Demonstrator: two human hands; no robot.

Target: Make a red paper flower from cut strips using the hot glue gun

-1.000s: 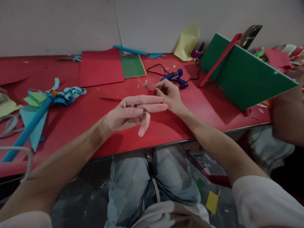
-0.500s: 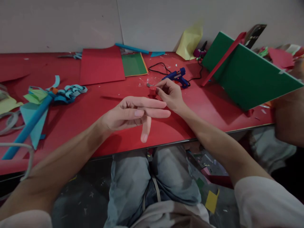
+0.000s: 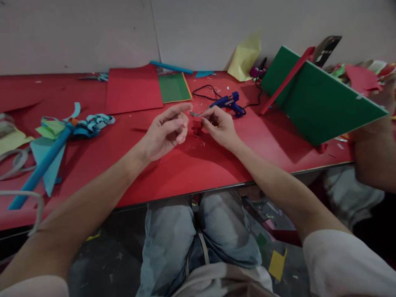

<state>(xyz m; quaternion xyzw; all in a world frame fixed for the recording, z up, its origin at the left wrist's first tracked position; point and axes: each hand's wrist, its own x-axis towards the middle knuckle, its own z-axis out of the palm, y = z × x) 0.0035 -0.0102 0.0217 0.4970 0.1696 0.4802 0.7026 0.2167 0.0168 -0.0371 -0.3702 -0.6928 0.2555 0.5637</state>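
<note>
My right hand [image 3: 220, 126] pinches a small red paper piece [image 3: 196, 126] over the red table [image 3: 192, 165], with a thin grey bit sticking out above its fingertips. My left hand [image 3: 165, 131] hovers just left of that piece, fingers curled loosely and the index finger stretched toward it, holding nothing. A blue glue gun [image 3: 229, 103] lies just behind my right hand with its black cord running to the wall.
Red sheet [image 3: 131, 87] and green sheet [image 3: 173, 87] lie at the back. A blue paper chain [image 3: 91, 122] and blue rolled tube [image 3: 43, 163] lie left. Another person's arm [image 3: 373, 152] holds a green board [image 3: 315, 97] at right. Yellow paper [image 3: 244, 57] leans on the wall.
My left hand moved forward from near the table's front edge to beside the red piece, its fingers curling in. My right hand kept its pinch and barely shifted.
</note>
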